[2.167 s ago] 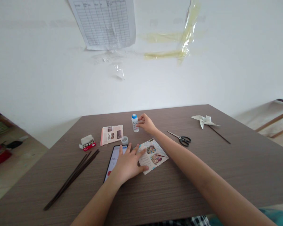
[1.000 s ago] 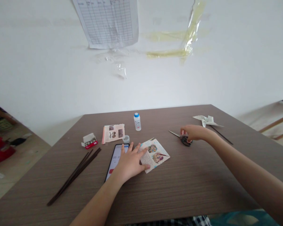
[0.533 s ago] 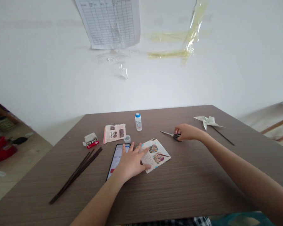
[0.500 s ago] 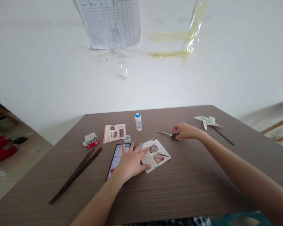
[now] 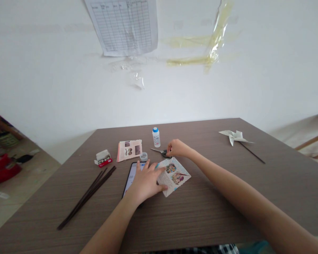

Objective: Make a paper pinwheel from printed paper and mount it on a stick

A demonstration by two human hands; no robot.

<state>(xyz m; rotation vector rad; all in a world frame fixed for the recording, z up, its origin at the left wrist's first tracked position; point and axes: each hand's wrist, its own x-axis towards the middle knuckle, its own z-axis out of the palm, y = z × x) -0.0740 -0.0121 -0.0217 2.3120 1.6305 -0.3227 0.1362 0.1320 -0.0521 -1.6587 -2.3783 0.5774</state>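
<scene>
My left hand (image 5: 145, 181) lies flat with its fingers spread, over the phone (image 5: 129, 178) and onto the left edge of a printed paper square (image 5: 172, 185). A cut or crease line runs in from the square's right corner, with a thin dark strip along it. Just beyond the paper, my right hand (image 5: 178, 148) is closed on the handles of a pair of scissors (image 5: 157, 150). Their blades point left, toward a small round whitish container (image 5: 143, 157). A bottle with a blue cap (image 5: 156, 138) stands upright behind the scissors.
Left of the phone lie dark thin sticks (image 5: 88, 195), a small open red-and-white box (image 5: 104, 158) and a stack of printed paper (image 5: 129, 150). A paper pinwheel on a stick (image 5: 235, 137) rests at the far right. The wall (image 5: 196, 98) rises behind the table.
My right hand has moved left with the scissors, from the right of the paper square to just behind it. My left hand has stayed spread in nearly the same spot.
</scene>
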